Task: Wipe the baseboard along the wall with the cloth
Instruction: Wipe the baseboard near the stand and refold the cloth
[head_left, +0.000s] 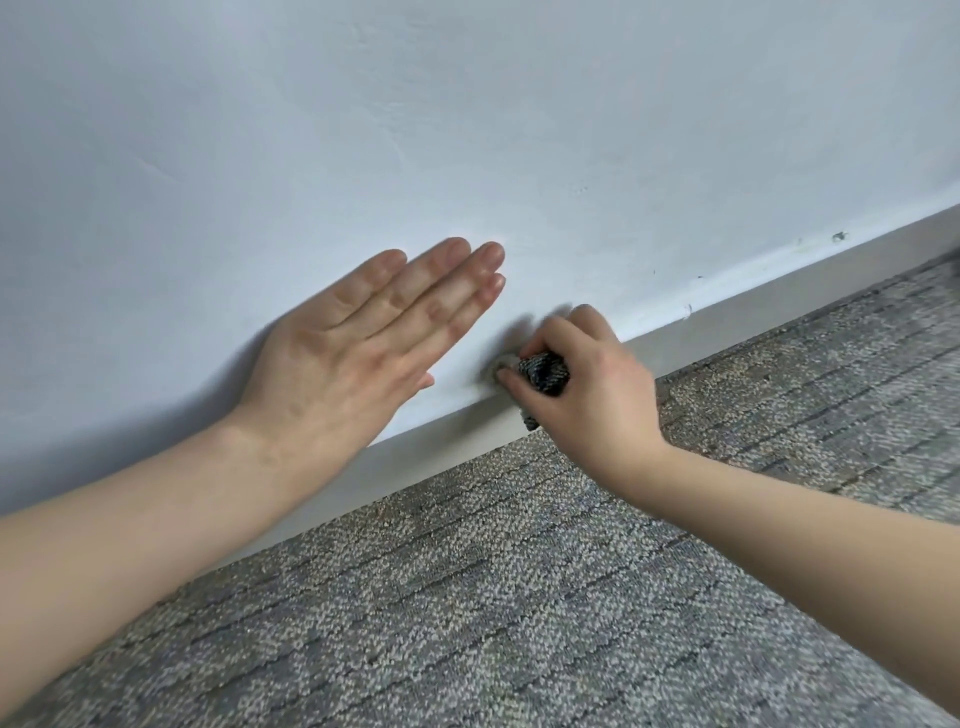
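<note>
White wall (467, 104) fills everything above both grips, and grey patterned carpet (519, 597) spreads out below them. Between the two runs the pale grey baseboard (753, 312), slanting up and away to the right of the right grip (587, 384). The left grip (353, 353) lies flat on the wall, fingers straight and pressed together, holding nothing, just left of the right grip. The right grip is curled round the cloth (545, 369), a dark speckled wad pinched between thumb and fingers and pushed against the baseboard's top edge where it meets the wall. A bit of cloth pokes out beneath that grip, over the baseboard face. Well to the right, small dark scuffs (837, 237) dot the wall.
</note>
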